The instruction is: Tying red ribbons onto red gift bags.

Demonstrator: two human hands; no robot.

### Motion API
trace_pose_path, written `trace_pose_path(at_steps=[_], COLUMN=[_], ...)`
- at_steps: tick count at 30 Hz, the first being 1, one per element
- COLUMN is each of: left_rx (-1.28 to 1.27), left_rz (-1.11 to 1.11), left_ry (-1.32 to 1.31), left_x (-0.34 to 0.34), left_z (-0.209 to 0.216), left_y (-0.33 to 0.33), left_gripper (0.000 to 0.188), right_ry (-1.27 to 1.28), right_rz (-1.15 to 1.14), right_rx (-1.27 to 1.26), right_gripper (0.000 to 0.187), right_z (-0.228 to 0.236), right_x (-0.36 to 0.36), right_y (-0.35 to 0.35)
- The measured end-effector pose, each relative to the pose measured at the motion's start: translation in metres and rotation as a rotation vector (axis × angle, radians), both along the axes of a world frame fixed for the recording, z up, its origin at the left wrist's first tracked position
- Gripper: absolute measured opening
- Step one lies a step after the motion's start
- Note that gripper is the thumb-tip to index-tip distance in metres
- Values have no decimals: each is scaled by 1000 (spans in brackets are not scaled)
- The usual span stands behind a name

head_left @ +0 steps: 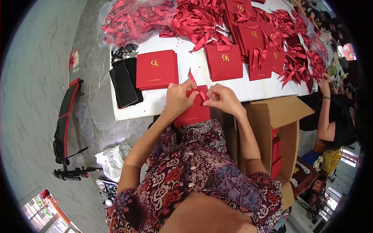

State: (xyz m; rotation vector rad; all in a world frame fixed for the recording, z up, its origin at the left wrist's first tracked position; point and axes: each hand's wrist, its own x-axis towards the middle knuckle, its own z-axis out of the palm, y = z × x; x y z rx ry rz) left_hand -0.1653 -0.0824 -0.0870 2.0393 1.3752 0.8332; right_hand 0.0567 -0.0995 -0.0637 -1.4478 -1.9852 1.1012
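Observation:
A small red paper bag (193, 113) with gold print lies against the table's near edge, over my lap. My left hand (179, 98) is closed on its upper left part, thumb pressed on the front. Pinched between the thumb and finger of my right hand (224, 100) is a red satin ribbon (203, 95) at the bag's upper right. Beyond my left fingers another ribbon end (190, 76) sticks up, with a thin dark tip that I cannot make out. A stack of red bags (156, 70) lies just past my left hand.
Several ribbon-handled bags (224, 64) lie on the white table (186, 46), with heaped red ribbons (194, 19) behind. Two dark phone-like slabs (124, 84) are at the left. An open cardboard box (259, 120) holding red bags stands at my right. Another person's arm (325, 112) is farther right.

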Motion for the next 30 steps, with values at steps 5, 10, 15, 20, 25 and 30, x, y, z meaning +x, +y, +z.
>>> trace_pose_path(at_steps=[5, 10, 15, 20, 25, 30], left_rx=[93, 205, -554, -899, -937, -878], left_rz=[-33, 108, 114, -190, -190, -64], left_ry=[7, -63, -886, -940, -726, -664], left_x=[17, 41, 66, 47, 14, -17], left_z=[-1, 2, -11, -19, -17, -18], left_y=[7, -10, -36, -44, -46, -32], left_gripper=[16, 18, 34, 27, 16, 20], right_ry=[-74, 407, 663, 468, 24, -122], right_rz=[-28, -302, -380, -462, -551, -433], right_rx=[-10, -354, -338, -213, 113, 463], right_gripper=[27, 28, 23, 18, 14, 19], right_z=[-4, -9, -33, -21, -33, 0], right_x=[-7, -17, -27, -23, -5, -16], right_y=[1, 21, 31, 32, 28, 13])
